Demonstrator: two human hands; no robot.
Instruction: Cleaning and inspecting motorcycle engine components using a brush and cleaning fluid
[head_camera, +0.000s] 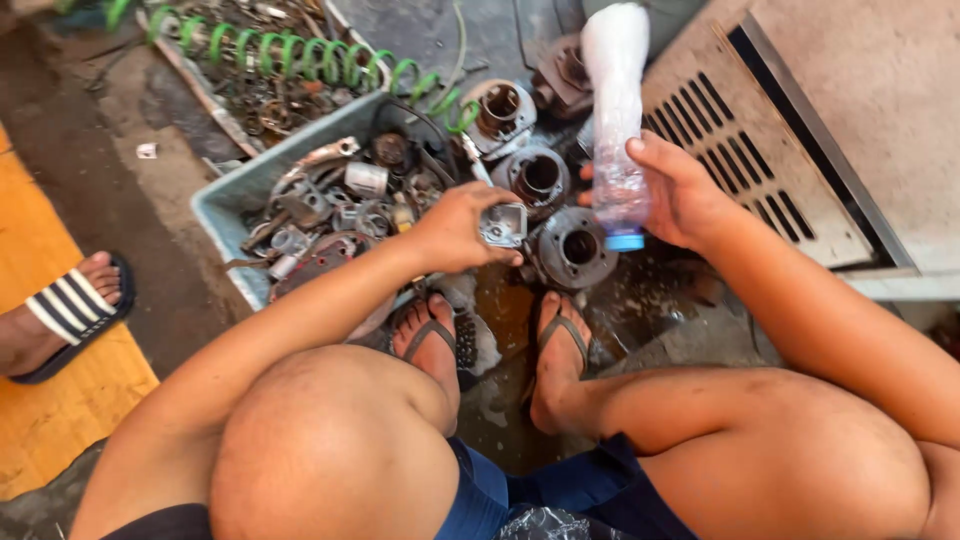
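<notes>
Left hand (455, 228) fingers clamped on small grey square metal part (502, 224); right hand (680, 192) fingers wrapped around inverted clear plastic bottle with blue cap (617, 120), above round metal cylinder parts (572, 248) on floor.

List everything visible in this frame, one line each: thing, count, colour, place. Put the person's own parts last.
Plastic bottle: one, clear with blue cap, upside down in the right hand.
Small metal part: one, grey, in the left hand.
Round metal housings: about four, grey and rusty, on the wet floor ahead of the feet.
Tray: one, pale grey, left of centre, full of metal scrap.
Coiled springs: several, green, top left.
Vented panel: one, beige, right.
Another person's foot: one, striped sandal, far left.
Left hand: grip closed on the small part.
Right hand: grip closed on the bottle.
Feet: two, in sandals.
</notes>
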